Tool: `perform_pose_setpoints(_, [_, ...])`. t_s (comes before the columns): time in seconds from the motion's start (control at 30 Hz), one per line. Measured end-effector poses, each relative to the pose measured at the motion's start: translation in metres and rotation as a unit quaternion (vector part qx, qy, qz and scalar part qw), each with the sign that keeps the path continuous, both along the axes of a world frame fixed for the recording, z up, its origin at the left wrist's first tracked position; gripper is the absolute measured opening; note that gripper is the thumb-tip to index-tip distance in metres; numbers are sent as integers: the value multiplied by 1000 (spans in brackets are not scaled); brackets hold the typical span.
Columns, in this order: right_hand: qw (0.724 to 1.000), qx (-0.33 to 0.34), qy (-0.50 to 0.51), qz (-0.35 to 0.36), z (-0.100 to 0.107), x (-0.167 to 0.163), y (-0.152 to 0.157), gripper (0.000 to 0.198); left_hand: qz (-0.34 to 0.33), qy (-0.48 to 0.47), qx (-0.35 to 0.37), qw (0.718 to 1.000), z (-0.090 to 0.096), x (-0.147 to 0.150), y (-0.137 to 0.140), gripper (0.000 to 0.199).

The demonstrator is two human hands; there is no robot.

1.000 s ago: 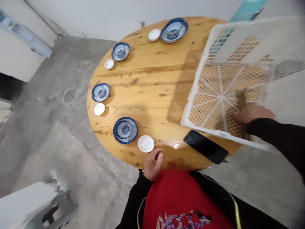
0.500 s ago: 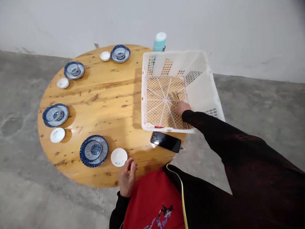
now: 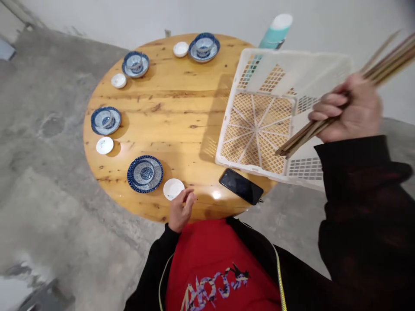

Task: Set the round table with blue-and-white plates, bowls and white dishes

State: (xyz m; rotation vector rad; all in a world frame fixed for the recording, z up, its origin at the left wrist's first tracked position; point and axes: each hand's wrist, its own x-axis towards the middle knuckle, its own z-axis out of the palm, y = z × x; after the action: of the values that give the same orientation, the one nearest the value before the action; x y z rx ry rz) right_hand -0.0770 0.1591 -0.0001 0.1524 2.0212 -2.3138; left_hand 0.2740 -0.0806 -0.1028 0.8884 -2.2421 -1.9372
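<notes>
One bundle of long brown wooden chopsticks [image 3: 327, 123] is clamped in the person's right hand [image 3: 352, 110], fingers wrapped tight round the middle of the sticks. The hand is raised above the near right corner of the white plastic lattice basket [image 3: 259, 125], the lower tips slanting down over the basket's floor and the upper ends running blurred out of the top right corner. The basket sits on the right part of the round varnished wooden table [image 3: 181, 103] and overhangs its edge.

The left hand [image 3: 181, 209] rests at the near rim of the table, fingers loosely curled and holding nothing, its fingertips just beside a small white dish [image 3: 173, 188]. Next to that dish stands a blue-patterned plate with a matching bowl on it [image 3: 145, 173]. Three more such plate-and-bowl sets [image 3: 105, 120] [image 3: 135, 64] [image 3: 204, 45], each with a little white dish near it, follow the left and far rim.

A black smartphone [image 3: 241, 186] lies face up near the table's front edge, between the left hand and the basket, touching neither. Behind the basket stands a teal bottle with a white cap [image 3: 275, 32]; any label on it is too blurred to read. The person's red top [image 3: 220, 268] carries printed lettering low on the chest, cut off and not legible.
</notes>
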Motion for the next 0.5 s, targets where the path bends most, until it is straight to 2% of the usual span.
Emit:
perform_pose_setpoints(0.03, [998,-65,-1,-5,21,16,-13,51,28,12,51,998,3,-8,1,40])
perform_pose_setpoints(0.1, [989,-144,13,24,54,51,-46,55,102,39,183,977,12,-28,5,44])
perform_pose_setpoints(0.17, [981,-187,15,44,66,88,-82,57,172,69,334,924,26,-49,12,46])
perform_pose_setpoints(0.23, [976,-208,18,57,60,121,-114,57,208,85,444,867,41,-66,17,50])
perform_pose_setpoints(0.33, [970,-223,42,83,31,166,-151,47,243,106,524,809,56,-78,20,57])
perform_pose_setpoints(0.4, [969,-216,45,115,11,195,-167,47,271,109,555,779,58,-75,18,57])
perform_pose_setpoints(0.5, [973,-181,32,137,-9,232,-182,50,322,96,585,738,51,-62,12,55])
